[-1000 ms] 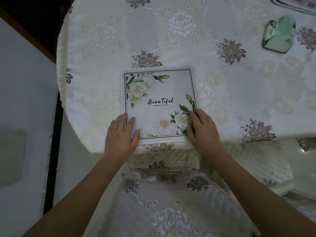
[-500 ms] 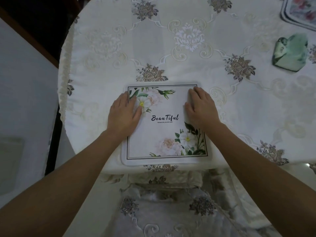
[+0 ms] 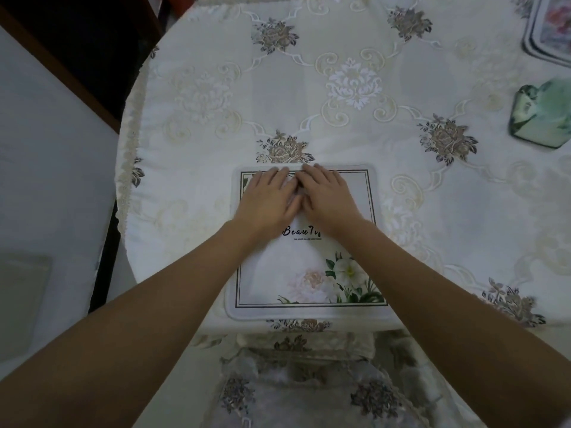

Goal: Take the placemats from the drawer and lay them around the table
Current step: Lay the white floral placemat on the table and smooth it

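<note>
**Placemat flat at near table edge, both hands pressing on it**

Both forearms reach forward over a fabric-covered chair (image 3: 296, 384). The floral placemat (image 3: 293, 273) lies flat on the tablecloth (image 3: 216, 103) at the table's near edge. The left hand (image 3: 265, 199) and right hand (image 3: 327, 196) rest palm-down on its far half, fingers straight, side by side and touching, gripping nothing. They hide part of the lettering. Far right sits an indistinct green object (image 3: 543, 118). A second placemat (image 3: 550, 29) is cut off at the corner.

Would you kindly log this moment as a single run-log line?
left hand: flat on placemat | right hand: flat on placemat | placemat: on table, near edge
</note>
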